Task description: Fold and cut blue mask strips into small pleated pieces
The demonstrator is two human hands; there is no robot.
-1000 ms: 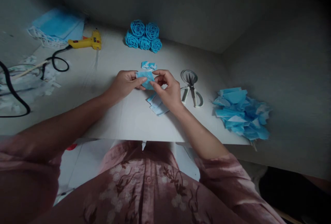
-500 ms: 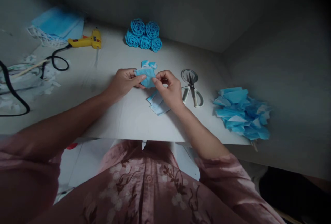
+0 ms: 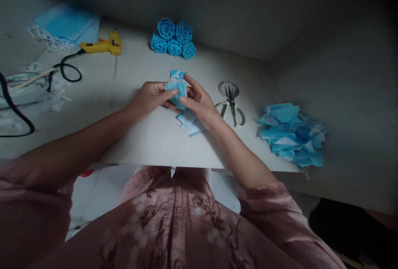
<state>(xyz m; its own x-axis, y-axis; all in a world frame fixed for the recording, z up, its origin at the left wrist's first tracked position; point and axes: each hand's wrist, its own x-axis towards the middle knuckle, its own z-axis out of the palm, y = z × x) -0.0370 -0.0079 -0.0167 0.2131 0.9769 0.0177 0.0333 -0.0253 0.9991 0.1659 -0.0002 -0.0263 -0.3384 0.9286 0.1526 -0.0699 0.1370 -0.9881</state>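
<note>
A square of light blue face-mask cloth (image 3: 180, 89) is held above the middle of the table. My left hand (image 3: 151, 99) pinches its left side, thumb on top and fingers beneath. At the right edge, my right hand (image 3: 202, 105) has its thumb against the cloth and its index finger raised; the other fingers are partly hidden behind. Cut cloth pieces (image 3: 192, 124), pale with blue edges, lie under my right hand, partly covered by it. Just beyond the held square are small folded blue-and-white pieces (image 3: 177, 74). Scissors (image 3: 230, 105) with white handles rest to the right of my right hand.
Several blue rolled cloth roses (image 3: 174, 41) are stacked at the back. A yellow glue gun (image 3: 104, 47) with a black cord lies left, near stacked face masks (image 3: 66, 24) and white scraps (image 3: 59, 97). A heap of blue cloth petals (image 3: 292, 136) sits at the right edge.
My right index finger has lifted and stretched away from the cloth, and my right thumb has moved slightly down its edge. The left hand keeps its pinch.
</note>
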